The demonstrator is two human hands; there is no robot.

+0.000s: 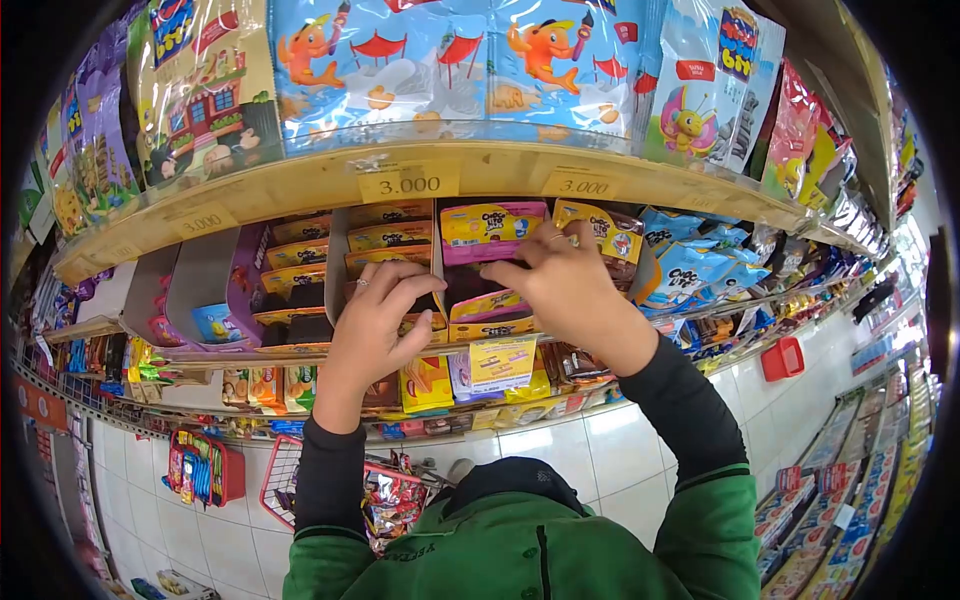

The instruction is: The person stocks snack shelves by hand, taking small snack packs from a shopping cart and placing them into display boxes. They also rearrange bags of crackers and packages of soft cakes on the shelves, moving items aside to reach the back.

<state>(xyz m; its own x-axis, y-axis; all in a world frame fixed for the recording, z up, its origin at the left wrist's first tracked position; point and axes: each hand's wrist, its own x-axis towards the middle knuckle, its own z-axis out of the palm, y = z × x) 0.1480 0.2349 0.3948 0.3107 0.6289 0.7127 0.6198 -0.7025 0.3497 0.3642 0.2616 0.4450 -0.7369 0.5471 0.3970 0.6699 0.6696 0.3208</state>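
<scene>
My left hand [378, 320] is at the front of a display box of yellow snack packs [390, 235]. Its fingers are bent but apart, with the thumb spread, and nothing shows in its grasp. To its right, my right hand [570, 285] reaches into the neighbouring box. Its fingers and thumb close around the lower right edge of a pink and yellow snack pack [490, 228] tilted at the back of that box. More pink and yellow packs [488, 305] stand in front of it. Partly behind my right hand is a box of yellow and brown packs [610, 235].
Above, a shelf edge [480, 165] with price tags carries large bagged snacks [390, 70]. Blue snack bags [690, 260] lie to the right, a purple display box [215, 290] to the left. A red basket [205, 470] of goods and a red container [783, 358] are on the tiled floor.
</scene>
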